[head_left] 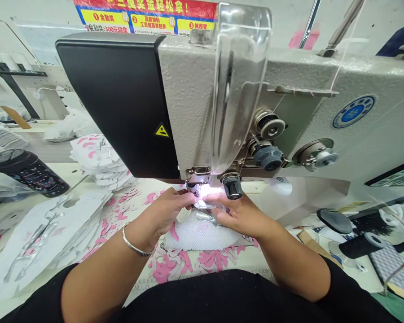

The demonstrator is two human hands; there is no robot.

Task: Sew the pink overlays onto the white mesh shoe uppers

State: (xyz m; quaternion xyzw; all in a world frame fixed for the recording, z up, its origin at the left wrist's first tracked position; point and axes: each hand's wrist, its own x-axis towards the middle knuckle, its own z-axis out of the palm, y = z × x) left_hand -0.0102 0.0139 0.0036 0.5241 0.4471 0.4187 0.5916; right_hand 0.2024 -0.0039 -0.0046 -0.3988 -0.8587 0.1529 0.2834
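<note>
A white mesh fabric piece [202, 235] with silver and pink parts lies under the lit needle area of a sewing machine [191, 89]. My left hand [164, 208], with a silver bangle at the wrist, has its thumb and fingers pressed together at the piece's upper left edge, close to the needle. From the right, my right hand [239, 213] rests on the piece with its fingers spread, their tips near the needle. Bright light washes out the fingertips of both hands. Loose pink and white cut pieces [205, 260] lie around the fabric.
Stacked white pieces [54, 237] lie at left, with another stack [101, 161] behind. A black patterned bottle [28, 172] leans at far left. A black thread cone [362, 244] lies at right. The machine head overhangs both hands.
</note>
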